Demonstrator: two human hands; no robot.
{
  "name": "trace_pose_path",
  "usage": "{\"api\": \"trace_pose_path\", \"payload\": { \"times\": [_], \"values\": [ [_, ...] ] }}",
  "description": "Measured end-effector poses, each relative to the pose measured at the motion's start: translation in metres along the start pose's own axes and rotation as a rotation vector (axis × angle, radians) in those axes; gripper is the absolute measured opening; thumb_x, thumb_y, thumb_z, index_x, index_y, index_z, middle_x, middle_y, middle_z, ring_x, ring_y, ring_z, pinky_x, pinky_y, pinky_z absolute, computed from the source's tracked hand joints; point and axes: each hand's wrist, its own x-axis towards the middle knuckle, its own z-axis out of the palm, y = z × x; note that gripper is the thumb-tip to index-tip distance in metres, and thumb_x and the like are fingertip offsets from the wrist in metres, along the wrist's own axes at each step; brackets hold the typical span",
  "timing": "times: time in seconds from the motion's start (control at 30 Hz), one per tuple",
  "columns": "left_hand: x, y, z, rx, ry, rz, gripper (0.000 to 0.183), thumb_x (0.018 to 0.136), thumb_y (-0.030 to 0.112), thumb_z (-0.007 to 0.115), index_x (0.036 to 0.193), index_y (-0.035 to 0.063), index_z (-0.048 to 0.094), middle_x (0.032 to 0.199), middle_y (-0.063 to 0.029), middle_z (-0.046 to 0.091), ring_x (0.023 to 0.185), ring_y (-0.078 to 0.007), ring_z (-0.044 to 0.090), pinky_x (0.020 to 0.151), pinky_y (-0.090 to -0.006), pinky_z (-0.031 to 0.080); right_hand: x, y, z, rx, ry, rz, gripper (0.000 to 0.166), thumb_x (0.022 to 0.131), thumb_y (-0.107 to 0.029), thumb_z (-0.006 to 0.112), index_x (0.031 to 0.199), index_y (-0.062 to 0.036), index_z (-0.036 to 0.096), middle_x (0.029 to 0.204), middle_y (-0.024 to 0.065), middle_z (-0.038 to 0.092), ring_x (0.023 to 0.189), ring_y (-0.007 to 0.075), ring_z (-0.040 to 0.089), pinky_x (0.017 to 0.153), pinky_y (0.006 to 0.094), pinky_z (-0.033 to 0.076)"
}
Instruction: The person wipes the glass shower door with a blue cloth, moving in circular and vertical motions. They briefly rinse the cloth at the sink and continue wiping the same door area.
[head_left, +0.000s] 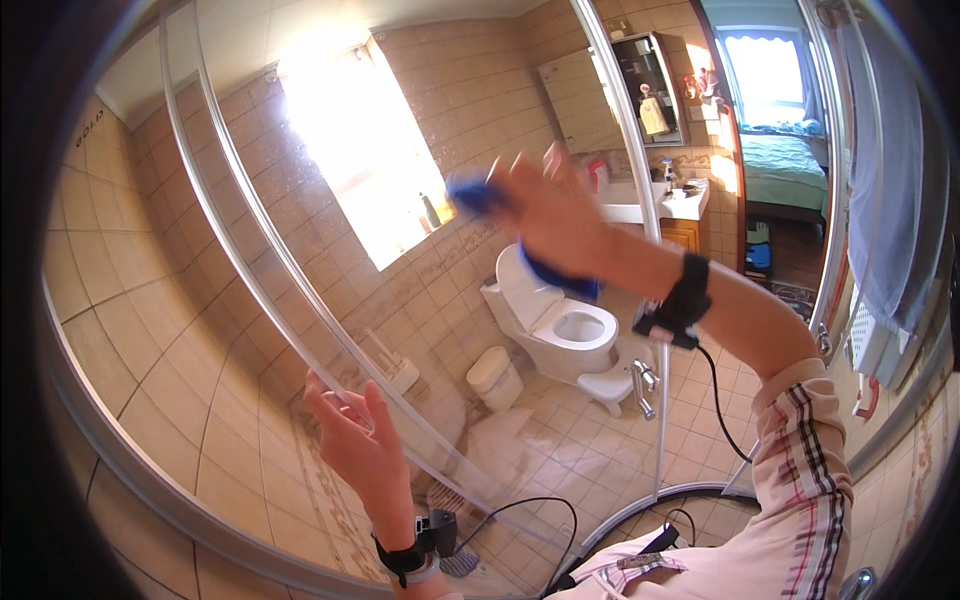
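Note:
My right hand (555, 214) is raised in front of the clear glass panel of a shower enclosure, blurred by motion. It presses a blue cloth (480, 196), part of which hangs below the palm. Lower left, my left hand (364, 442) is around the metal edge frame (277, 326) of a glass panel, fingers on one side and thumb on the other. Black straps with small devices and cables sit on both wrists. Whether the cloth touches the glass is hard to tell.
Beyond the glass stand a white toilet (577, 328) with its lid up, a white step stool (616, 379), a lidded bin (495, 379) and a washbasin (626, 196). A metal door handle (643, 388) sticks out. The curved shower threshold (600, 529) runs near my body. Towels (889, 172) hang at right.

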Motion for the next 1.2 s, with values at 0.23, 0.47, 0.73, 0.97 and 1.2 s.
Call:
{"api": "trace_pose_path", "payload": {
  "times": [0.23, 0.47, 0.73, 0.97, 1.2],
  "values": [
    [0.005, 0.007, 0.008, 0.128, 0.037, -0.095, 0.045, 0.097, 0.039, 0.06, 0.122, 0.0038, 0.047, 0.07, -0.0047, 0.053, 0.058, -0.0186, 0.061, 0.05, -0.0299, 0.045, -0.019, -0.026, -0.004, -0.001, -0.22, -0.082, 0.012, 0.082, -0.016, 0.062, 0.089, -0.0076, 0.065, 0.099, 0.0099, 0.056, 0.092, 0.027, 0.057, 0.084, 0.0481, 0.044],
    [0.004, 0.009, 0.009, 0.072, 0.088, -0.179, 0.033, 0.101, 0.033, 0.053, 0.118, 0.0046, 0.051, 0.071, -0.0081, 0.057, 0.061, -0.0187, 0.064, 0.052, -0.0298, 0.051, -0.05, 0.015, -0.001, -0.037, -0.03, -0.181, 0.009, 0.08, -0.025, 0.069, 0.081, -0.016, 0.066, 0.101, 0.0066, 0.052, 0.098, 0.0246, 0.052, 0.077, 0.0471, 0.043],
    [0.007, 0.011, 0.013, -0.088, 0.107, -0.247, 0.025, 0.103, 0.025, 0.05, 0.116, 0.0045, 0.057, 0.075, -0.0069, 0.063, 0.064, -0.0138, 0.067, 0.055, -0.0239, 0.055, -0.11, -0.021, -0.007, 0.134, -0.161, -0.424, 0.014, 0.071, -0.023, 0.066, 0.073, -0.0088, 0.065, 0.097, 0.0097, 0.054, 0.093, 0.0273, 0.053, 0.075, 0.0449, 0.044],
    [-0.001, 0.012, 0.006, -0.031, 0.128, -0.324, 0.026, 0.103, 0.027, 0.05, 0.106, 0.0023, 0.058, 0.075, -0.0083, 0.065, 0.063, -0.015, 0.068, 0.055, -0.025, 0.055, -0.041, 0.067, -0.02, 0.039, 0.005, 0.231, 0.03, 0.08, -0.02, 0.065, 0.108, -0.0104, 0.062, 0.096, 0.0116, 0.046, 0.088, 0.0278, 0.051, 0.073, 0.043, 0.04],
    [0.006, 0.01, 0.016, -0.018, 0.154, -0.293, 0.032, 0.103, 0.028, 0.051, 0.097, -0.0025, 0.057, 0.079, -0.0102, 0.063, 0.064, -0.0182, 0.069, 0.055, -0.0262, 0.055, -0.131, 0.009, -0.009, 0.143, -0.102, -0.402, 0.018, 0.072, -0.027, 0.066, 0.063, -0.0127, 0.062, 0.094, 0.0056, 0.052, 0.083, 0.0225, 0.053, 0.066, 0.0395, 0.04]
  ]
}}
